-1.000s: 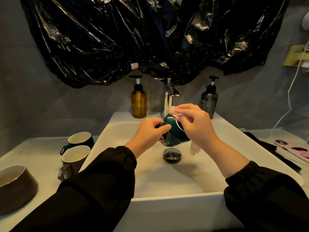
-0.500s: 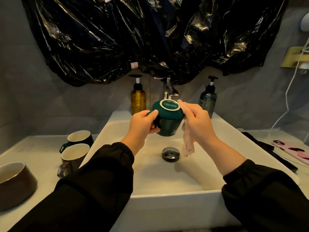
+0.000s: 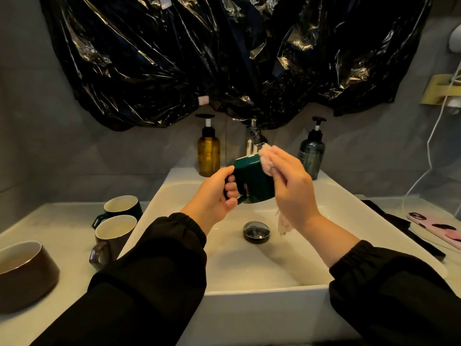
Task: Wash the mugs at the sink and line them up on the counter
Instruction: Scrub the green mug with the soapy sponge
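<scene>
We have turned the dark green ceramic mug [image 3: 252,183] from base-up to side-on, our left hand [image 3: 214,196] gripping its handle and our right hand [image 3: 291,191] holding the crumpled pink cloth [image 3: 265,158] against its upper edge, so its wipe seems nearly done.

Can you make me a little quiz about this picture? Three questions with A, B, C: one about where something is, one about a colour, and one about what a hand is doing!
1. Where do the brown mug and the mug behind it stand?
A. On the counter, left of the sink
B. Inside the sink
C. On a wall shelf

2. What colour is the held mug?
A. White
B. Red
C. Dark green

3. What is the left hand doing?
A. Resting flat on the counter
B. Gripping the held mug's handle
C. Pressing a soap pump

Answers:
1 A: both stand on the counter beside the sink's left rim.
2 C: its side is dark green, with "Hello" written on it.
3 B: its fingers curl through the handle, while the right hand holds a cloth against the rim.
</scene>
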### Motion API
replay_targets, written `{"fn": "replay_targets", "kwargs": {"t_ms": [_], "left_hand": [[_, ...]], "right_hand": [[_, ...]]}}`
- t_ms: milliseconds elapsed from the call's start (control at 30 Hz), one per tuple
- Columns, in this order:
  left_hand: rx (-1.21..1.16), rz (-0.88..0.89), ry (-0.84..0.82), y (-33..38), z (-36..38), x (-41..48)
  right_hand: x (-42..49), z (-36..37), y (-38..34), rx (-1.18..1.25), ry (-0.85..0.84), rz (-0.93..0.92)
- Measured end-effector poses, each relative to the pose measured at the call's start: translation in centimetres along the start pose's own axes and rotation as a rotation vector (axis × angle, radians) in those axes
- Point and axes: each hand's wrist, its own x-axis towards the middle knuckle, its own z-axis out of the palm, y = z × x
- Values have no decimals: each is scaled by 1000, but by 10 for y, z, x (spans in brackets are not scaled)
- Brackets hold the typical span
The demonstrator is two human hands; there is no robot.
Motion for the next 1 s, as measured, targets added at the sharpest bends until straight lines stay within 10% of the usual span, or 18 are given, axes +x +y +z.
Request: {"fn": "replay_targets", "kwargs": {"t_ms": [100, 367, 600, 800, 1000], "left_hand": [[-48, -52, -33, 0, 1, 0], [-235, -41, -5, 12, -2, 0], [-204, -120, -65, 7, -4, -1], [-191, -128, -124, 9, -6, -2], [-117, -156, -213, 5, -8, -4]], "right_hand": [[4, -2, -3, -14, -6, 44], [-1, 1, -5, -295, -258, -533], [4, 2, -6, -73, -56, -73], [0, 0, -7, -231, -158, -443], [12, -8, -16, 369, -50, 416]]}}
